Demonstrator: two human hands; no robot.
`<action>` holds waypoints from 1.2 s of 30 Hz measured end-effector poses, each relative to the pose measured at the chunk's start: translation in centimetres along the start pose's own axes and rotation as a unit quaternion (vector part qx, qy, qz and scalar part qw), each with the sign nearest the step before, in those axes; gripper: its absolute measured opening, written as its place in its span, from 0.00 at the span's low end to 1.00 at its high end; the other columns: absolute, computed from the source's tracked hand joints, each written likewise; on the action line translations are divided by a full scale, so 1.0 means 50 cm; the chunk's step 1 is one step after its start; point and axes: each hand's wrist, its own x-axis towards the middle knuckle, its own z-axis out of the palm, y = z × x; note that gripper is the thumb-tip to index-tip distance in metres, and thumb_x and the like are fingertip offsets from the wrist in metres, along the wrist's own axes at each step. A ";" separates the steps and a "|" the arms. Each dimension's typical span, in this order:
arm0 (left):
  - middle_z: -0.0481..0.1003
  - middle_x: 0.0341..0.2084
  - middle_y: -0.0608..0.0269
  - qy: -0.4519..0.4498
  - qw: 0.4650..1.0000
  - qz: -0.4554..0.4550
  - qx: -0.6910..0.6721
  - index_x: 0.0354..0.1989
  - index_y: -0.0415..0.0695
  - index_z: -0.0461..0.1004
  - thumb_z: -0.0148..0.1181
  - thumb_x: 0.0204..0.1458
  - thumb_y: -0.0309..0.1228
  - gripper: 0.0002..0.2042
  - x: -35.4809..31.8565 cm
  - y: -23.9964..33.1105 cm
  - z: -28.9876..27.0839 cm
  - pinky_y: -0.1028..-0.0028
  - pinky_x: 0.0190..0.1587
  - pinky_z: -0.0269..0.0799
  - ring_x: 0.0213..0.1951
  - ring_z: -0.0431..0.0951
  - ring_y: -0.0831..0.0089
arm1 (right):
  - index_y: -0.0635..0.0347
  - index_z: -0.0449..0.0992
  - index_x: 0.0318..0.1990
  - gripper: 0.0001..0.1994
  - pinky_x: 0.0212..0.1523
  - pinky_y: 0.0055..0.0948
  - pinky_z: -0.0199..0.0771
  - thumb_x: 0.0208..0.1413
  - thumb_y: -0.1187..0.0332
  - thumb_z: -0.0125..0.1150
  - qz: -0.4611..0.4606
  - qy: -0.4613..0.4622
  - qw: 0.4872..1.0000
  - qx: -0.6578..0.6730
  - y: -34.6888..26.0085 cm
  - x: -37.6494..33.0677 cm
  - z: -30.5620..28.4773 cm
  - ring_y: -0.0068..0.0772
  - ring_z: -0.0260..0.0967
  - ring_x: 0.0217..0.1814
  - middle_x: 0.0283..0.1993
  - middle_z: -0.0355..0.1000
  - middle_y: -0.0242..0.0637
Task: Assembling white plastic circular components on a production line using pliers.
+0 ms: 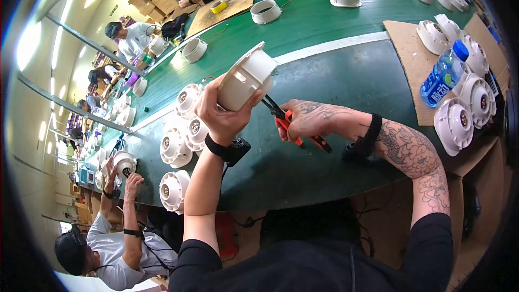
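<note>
My left hand (215, 116) grips a round white plastic housing (247, 73), raised above the dark green tabletop and tilted, its flanged rim toward the upper right. In my right hand (311, 119) is a pair of pliers (281, 121) with red-and-black handles. Their dark, narrow jaws point up at the lower right side of the housing. Whether the tips touch it or reach inside, I cannot tell. Left of my left forearm, several similar white housings (174, 145) with round centres stand close together on the table.
At the right, more white housings (455, 124) and a blue-capped bottle (440, 78) rest on cardboard (403, 48). Beyond the table runs a green conveyor belt (303, 27) carrying white rings (265, 12). A co-worker (116, 243) handles a housing at the left; other people work farther off.
</note>
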 end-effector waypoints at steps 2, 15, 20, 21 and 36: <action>0.81 0.31 0.59 0.001 1.000 -0.007 -0.009 0.44 0.40 0.79 0.84 0.34 0.38 0.28 0.002 0.004 0.001 0.72 0.37 0.77 0.32 0.82 0.69 | 0.61 0.71 0.38 0.13 0.40 0.32 0.74 0.41 0.77 0.62 0.025 -0.004 1.000 -0.003 -0.014 -0.017 -0.005 0.31 0.72 0.39 0.35 0.76 0.35; 0.80 0.29 0.61 0.008 0.999 -0.020 -0.031 0.43 0.40 0.78 0.84 0.34 0.37 0.28 -0.008 -0.006 0.013 0.76 0.34 0.75 0.29 0.80 0.72 | 0.64 0.71 0.44 0.21 0.49 0.33 0.74 0.37 0.82 0.58 -0.132 -0.175 0.965 0.142 0.055 0.030 -0.037 0.35 0.75 0.50 0.42 0.78 0.40; 0.78 0.29 0.63 0.020 0.999 0.003 -0.036 0.42 0.39 0.75 0.81 0.40 0.37 0.24 -0.014 -0.027 0.031 0.77 0.31 0.72 0.29 0.77 0.76 | 0.64 0.70 0.46 0.21 0.57 0.43 0.75 0.39 0.86 0.53 -0.111 -0.191 0.951 0.217 0.057 0.023 -0.040 0.43 0.76 0.52 0.43 0.76 0.43; 0.78 0.29 0.63 0.020 0.999 0.001 -0.033 0.42 0.39 0.75 0.81 0.40 0.37 0.24 -0.024 -0.030 0.033 0.77 0.31 0.72 0.29 0.77 0.76 | 0.64 0.70 0.46 0.21 0.57 0.43 0.75 0.39 0.86 0.53 -0.110 -0.194 0.950 0.218 0.062 0.027 -0.032 0.43 0.76 0.52 0.43 0.76 0.43; 0.79 0.29 0.59 0.117 0.977 -0.174 -0.039 0.41 0.40 0.76 0.77 0.45 0.38 0.21 0.024 -0.146 -0.026 0.72 0.33 0.74 0.29 0.80 0.68 | 0.66 0.70 0.56 0.27 0.65 0.53 0.67 0.41 0.80 0.55 -0.114 -0.313 0.848 0.412 0.108 0.054 -0.033 0.56 0.70 0.61 0.52 0.73 0.51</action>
